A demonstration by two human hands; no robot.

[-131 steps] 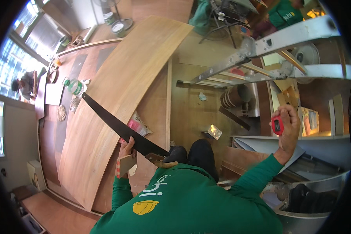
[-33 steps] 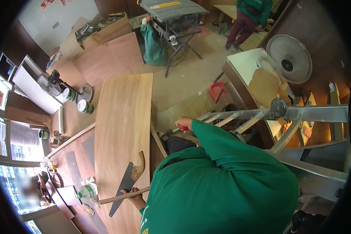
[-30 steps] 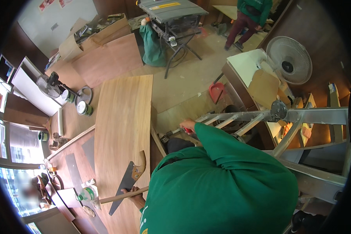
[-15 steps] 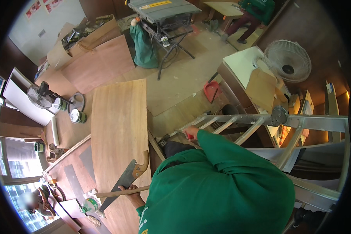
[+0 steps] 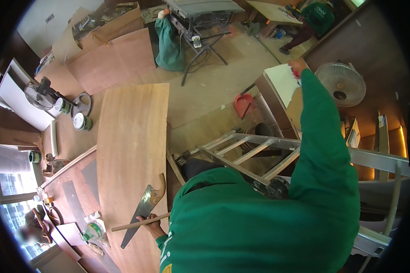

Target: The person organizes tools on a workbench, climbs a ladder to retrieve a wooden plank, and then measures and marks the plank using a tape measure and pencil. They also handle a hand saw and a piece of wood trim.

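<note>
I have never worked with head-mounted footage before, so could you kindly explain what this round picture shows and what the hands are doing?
A wide fisheye camera on the person's head looks straight down, so edges bend. The green mass is their own sweatshirt. Their left hand grips a thin wooden strip beside a handsaw lying on a long plywood sheet. Their right hand reaches out, holding something red, too small to identify. An aluminium ladder stands beneath them.

One handsaw (image 5: 145, 208). One thin wooden stick (image 5: 140, 222). One long plywood sheet (image 5: 131, 145). One metal ladder (image 5: 259, 157). Two fans: a dark one (image 5: 40, 94), a white one (image 5: 343, 83). Two round tins (image 5: 73, 113). One red dustpan (image 5: 244, 103). One folding saw stand (image 5: 204, 20). One green plastic bottle (image 5: 92, 230).
</note>
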